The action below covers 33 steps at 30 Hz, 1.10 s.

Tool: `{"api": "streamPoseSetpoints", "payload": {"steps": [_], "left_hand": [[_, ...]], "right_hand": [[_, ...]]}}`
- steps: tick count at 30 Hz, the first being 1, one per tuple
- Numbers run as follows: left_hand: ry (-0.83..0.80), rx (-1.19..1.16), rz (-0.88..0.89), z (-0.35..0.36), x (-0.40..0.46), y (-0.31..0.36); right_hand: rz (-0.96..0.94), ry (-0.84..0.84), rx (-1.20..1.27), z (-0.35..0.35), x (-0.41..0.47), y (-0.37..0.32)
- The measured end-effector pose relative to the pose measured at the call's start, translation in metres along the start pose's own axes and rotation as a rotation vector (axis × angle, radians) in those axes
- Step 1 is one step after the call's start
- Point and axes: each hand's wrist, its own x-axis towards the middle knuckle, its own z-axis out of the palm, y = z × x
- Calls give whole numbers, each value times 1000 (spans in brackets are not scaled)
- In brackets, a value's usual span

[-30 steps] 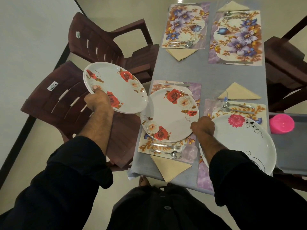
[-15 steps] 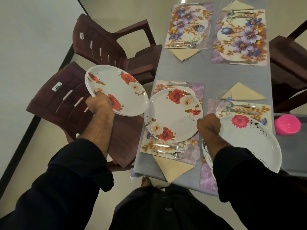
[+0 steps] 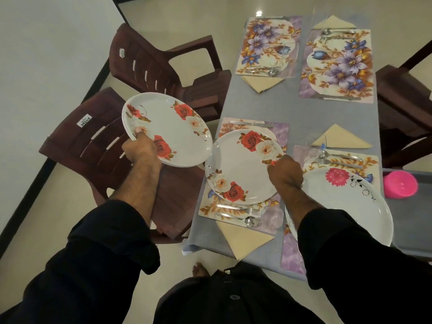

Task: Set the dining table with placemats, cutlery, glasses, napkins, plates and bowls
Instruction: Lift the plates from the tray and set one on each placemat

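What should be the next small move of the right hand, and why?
Probably let go of the rose plate: it already lies on the near left placemat, and the right hand holds its rim. The left hand grips more plates, and the far placemats have none.

Left hand (image 3: pixel 140 148) grips rose plates (image 3: pixel 167 127); right hand (image 3: pixel 286 171) on placemat plate (image 3: pixel 240 169).

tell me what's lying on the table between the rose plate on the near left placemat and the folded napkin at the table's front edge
In the head view, a fork and a spoon lie between the rose plate and the napkin, on the placemat.
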Motion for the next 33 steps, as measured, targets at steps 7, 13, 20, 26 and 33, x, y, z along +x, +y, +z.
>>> {"api": "streamPoseSetpoints", "payload": {"steps": [7, 13, 20, 26, 33], "left_hand": [[-119, -208, -63, -56, 32, -13], [-204, -302, -167, -160, 89, -48], [-320, -517, -363, -322, 173, -120], [-292, -554, -372, -476, 227, -157], [-246, -650, -406, -585, 282, -169]], "right_hand": [[-231, -283, 296, 20, -40, -114], [-236, -494, 412, 55, -104, -193], [-344, -660, 521, 135, -217, -260], [-409, -738, 408, 229, -345, -326], [-522, -754, 268, 305, -434, -391]]}}
